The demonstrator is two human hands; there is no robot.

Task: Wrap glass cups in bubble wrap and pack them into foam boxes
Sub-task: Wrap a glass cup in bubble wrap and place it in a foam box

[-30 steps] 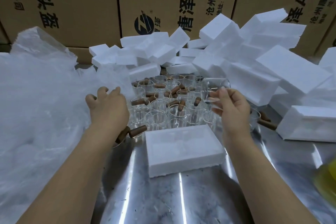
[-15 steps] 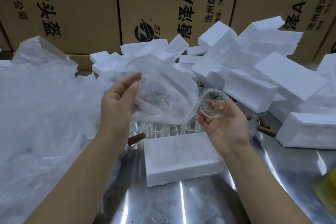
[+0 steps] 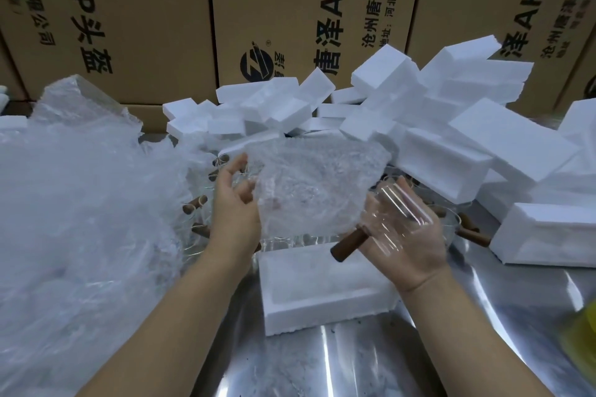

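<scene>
My left hand (image 3: 234, 203) holds a sheet of bubble wrap (image 3: 309, 190) by its left edge, raised above the table. A clear glass cup (image 3: 393, 219) with a brown wooden handle lies on its side in the upturned palm of my right hand (image 3: 409, 235), fingers loosely around it; the handle sticks out to the left. The sheet's right edge reaches the cup. Below the hands an open white foam box (image 3: 322, 287) lies on the metal table. More glass cups with brown handles (image 3: 196, 203) stand behind, mostly hidden by the sheet.
A big heap of bubble wrap (image 3: 80, 219) fills the left side. Piled foam boxes (image 3: 451, 138) cover the back and right. Brown cartons (image 3: 274, 10) form the back wall. A yellow object (image 3: 583, 342) sits at the right edge on the steel table (image 3: 322, 364).
My left hand lifted a bubble wrap sheet from the heap and brought it toward the centre. My right hand picked a cup from the group and turned palm up, the cup now lying sideways.
</scene>
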